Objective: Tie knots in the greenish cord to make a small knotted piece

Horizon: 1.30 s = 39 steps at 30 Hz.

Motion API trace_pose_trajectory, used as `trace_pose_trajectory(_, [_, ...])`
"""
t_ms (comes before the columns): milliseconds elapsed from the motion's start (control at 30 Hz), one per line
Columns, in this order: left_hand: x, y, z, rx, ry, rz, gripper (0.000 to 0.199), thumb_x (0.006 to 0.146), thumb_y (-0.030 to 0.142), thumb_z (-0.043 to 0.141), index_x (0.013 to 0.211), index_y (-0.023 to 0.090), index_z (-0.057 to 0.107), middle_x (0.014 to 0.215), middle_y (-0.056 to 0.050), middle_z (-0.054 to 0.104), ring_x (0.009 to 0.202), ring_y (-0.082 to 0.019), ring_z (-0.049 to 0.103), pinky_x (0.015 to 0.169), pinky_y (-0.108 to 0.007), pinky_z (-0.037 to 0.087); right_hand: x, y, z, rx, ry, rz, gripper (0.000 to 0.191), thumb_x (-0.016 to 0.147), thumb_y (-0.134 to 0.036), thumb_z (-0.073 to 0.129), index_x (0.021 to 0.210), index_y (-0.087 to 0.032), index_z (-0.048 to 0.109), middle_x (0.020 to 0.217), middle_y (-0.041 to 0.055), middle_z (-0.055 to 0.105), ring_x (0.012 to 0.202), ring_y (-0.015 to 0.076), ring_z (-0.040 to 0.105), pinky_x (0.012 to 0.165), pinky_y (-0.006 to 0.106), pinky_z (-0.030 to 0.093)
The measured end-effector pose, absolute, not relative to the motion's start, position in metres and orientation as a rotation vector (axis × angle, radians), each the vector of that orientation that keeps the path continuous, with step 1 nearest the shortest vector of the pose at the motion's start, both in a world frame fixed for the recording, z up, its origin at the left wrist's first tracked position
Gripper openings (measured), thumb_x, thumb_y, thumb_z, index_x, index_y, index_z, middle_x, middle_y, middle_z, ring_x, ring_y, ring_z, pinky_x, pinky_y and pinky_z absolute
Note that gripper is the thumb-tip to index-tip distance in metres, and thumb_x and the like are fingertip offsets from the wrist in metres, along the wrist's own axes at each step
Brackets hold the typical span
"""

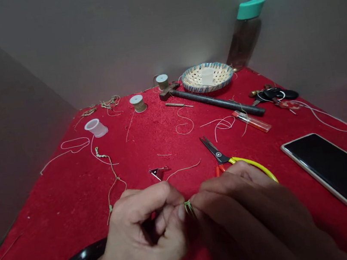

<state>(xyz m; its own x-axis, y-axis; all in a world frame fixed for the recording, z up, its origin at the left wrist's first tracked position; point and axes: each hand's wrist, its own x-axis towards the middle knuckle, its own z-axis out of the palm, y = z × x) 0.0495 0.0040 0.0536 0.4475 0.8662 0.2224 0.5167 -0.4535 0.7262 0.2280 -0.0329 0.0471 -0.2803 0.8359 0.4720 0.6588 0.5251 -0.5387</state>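
Note:
Between my two hands, close to the front of the red cloth, is a small green knotted cord (189, 207). My left hand (155, 224) pinches its left side between thumb and forefinger. From the right, my right hand (238, 211) closes on the cord's other side, its fingertips partly hidden behind the knuckles. A loose beige cord end (184, 169) runs out above the hands. Just beyond lies a small shiny metal clip (156, 173). Scissors with red and yellow handles (219, 155) lie partly under my right hand. A beaded cord (113, 169) rests left of my left hand.
A phone (339, 170) lies at the right, keys (275, 94) behind it. Farther back are a hammer (214, 98), an awl (179, 105), a cutter (252, 121), thread spools (138, 104), a woven basket (193, 84), a bottle (244, 37) and a plastic cup (96, 127).

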Motion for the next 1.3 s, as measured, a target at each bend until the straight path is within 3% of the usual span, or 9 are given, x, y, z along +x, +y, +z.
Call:
trace_pose_trajectory(100, [0.049,0.005,0.056,2.157,1.152,0.806,0.030,0.087,0.020,0.048,0.058,0.018,0.050,0.046,0.007,0.043,0.040,-0.006,0.037,0.038,-0.015,0.032,0.229,-0.030,0.047,-1.294,-1.944,0.311,0.019,0.087,-0.008,0.048,0.082,-0.025,0.055,0.075,-0.0020,0.065,0.067,0.0173,0.062,0.088,0.038,0.049])
trace_pose_trajectory(233, [0.048,0.004,0.058,2.219,1.006,0.774,0.027,0.091,0.016,0.046,0.065,0.019,0.052,0.049,0.008,0.043,0.041,-0.006,0.036,0.040,-0.016,0.032,0.231,-0.020,0.054,-1.299,-1.794,0.594,0.013,0.087,-0.016,0.059,0.096,-0.025,0.061,0.085,-0.0028,0.064,0.068,0.0137,0.059,0.069,0.030,0.047])
trace_pose_trajectory(367, [0.047,0.003,0.058,2.259,0.982,0.783,0.025,0.091,0.016,0.049,0.066,0.019,0.053,0.050,0.008,0.043,0.041,-0.006,0.036,0.040,-0.017,0.033,0.232,-0.014,0.057,-1.244,-1.855,0.917,0.014,0.086,-0.013,0.059,0.075,-0.023,0.058,0.071,-0.0060,0.056,0.064,0.0102,0.053,0.057,0.025,0.039])
trace_pose_trajectory(500, [0.049,0.003,0.057,2.263,0.998,0.771,0.027,0.091,0.015,0.046,0.065,0.018,0.053,0.049,0.006,0.048,0.039,-0.006,0.040,0.039,-0.016,0.034,0.232,-0.014,0.054,-1.241,-1.752,1.018,0.020,0.080,-0.006,0.056,0.069,-0.022,0.052,0.065,-0.0078,0.053,0.059,0.0079,0.050,0.052,0.020,0.038])
trace_pose_trajectory(633, [0.051,0.005,0.057,2.205,1.120,0.838,0.027,0.088,0.015,0.045,0.063,0.019,0.054,0.047,0.007,0.047,0.039,-0.006,0.040,0.039,-0.015,0.034,0.231,-0.012,0.054,-1.299,-1.681,1.018,0.017,0.082,-0.011,0.052,0.070,-0.023,0.052,0.064,-0.0075,0.055,0.060,0.0086,0.054,0.054,0.020,0.041])
trace_pose_trajectory(900, [0.046,0.006,0.067,2.038,1.065,0.747,0.018,0.095,0.029,0.049,0.082,0.023,0.059,0.064,0.004,0.061,0.050,-0.008,0.053,0.045,-0.013,0.044,0.230,-0.011,0.057,-1.262,-1.696,1.155,0.020,0.086,-0.012,0.051,0.070,-0.022,0.056,0.067,-0.0058,0.060,0.063,0.0104,0.058,0.057,0.023,0.044])
trace_pose_trajectory(1167, [0.051,0.009,0.064,2.039,1.096,0.839,0.020,0.089,0.021,0.055,0.071,0.020,0.063,0.058,0.002,0.063,0.047,-0.009,0.051,0.044,-0.016,0.040,0.232,-0.013,0.055,-1.251,-1.689,1.200,0.021,0.088,-0.013,0.051,0.072,-0.023,0.057,0.068,-0.0056,0.060,0.065,0.0109,0.057,0.058,0.023,0.044])
trace_pose_trajectory(1300, [0.050,0.009,0.060,1.823,1.141,0.905,0.016,0.084,0.021,0.062,0.068,0.021,0.067,0.051,0.004,0.052,0.043,-0.008,0.041,0.040,-0.016,0.034,0.229,-0.011,0.052,-1.267,-1.670,1.220,0.018,0.086,-0.014,0.050,0.073,-0.023,0.058,0.069,-0.0051,0.060,0.066,0.0117,0.057,0.059,0.025,0.043])
